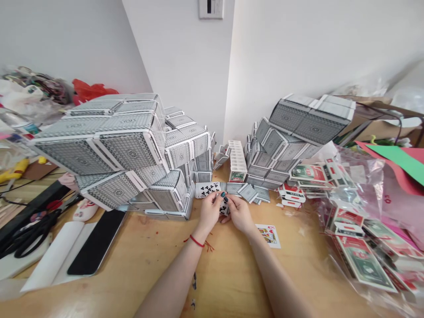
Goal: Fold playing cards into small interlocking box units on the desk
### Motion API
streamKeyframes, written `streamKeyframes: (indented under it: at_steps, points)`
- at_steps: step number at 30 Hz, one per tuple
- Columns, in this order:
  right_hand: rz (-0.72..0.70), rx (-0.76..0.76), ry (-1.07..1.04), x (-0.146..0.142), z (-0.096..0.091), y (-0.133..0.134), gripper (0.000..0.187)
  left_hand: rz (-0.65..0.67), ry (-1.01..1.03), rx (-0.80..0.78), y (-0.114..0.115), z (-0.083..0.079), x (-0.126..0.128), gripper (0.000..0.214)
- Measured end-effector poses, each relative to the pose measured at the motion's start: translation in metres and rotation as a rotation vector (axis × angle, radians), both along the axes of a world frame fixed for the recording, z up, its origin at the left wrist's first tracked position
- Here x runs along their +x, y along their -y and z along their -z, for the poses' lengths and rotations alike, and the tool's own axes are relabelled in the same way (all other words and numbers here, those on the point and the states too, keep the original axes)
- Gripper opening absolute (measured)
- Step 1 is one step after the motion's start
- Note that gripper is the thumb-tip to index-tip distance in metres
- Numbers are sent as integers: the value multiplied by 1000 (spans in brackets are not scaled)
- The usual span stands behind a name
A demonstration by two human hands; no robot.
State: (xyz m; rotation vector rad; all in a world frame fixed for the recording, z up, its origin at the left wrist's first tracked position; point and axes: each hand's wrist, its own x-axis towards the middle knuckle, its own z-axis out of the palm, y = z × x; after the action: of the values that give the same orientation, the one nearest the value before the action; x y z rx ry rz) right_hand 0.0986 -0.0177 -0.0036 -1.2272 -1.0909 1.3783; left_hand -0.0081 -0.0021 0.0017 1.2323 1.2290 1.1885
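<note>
Both hands meet over the middle of the table, fingers closed on one playing card (pixel 224 208) with black clubs. My left hand (pixel 211 211) has a red string bracelet at the wrist and grips the card's left side. From the other side, my right hand (pixel 239 214) pinches the same card. Just beyond the fingertips lies a face-up clubs card (pixel 207 189). Grey-backed cards (pixel 248 192) are spread face down to its right. A face-up court card (pixel 269 235) rests near my right forearm. My fingers partly hide the held card.
Tall structures of folded grey cards stand at left (pixel 129 152) and right (pixel 278 143). Between them is a row of white-edged folded cards (pixel 236 157). Card boxes (pixel 364 260) pile up at right. A black phone (pixel 96 243) and scissors (pixel 36 232) lie at left.
</note>
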Motion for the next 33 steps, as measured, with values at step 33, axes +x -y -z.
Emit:
streamKeyframes:
  at_steps: [33]
  points:
    - [-71,-9,114,-1,-12,3,32,-121,-460,208,3,0,1,22]
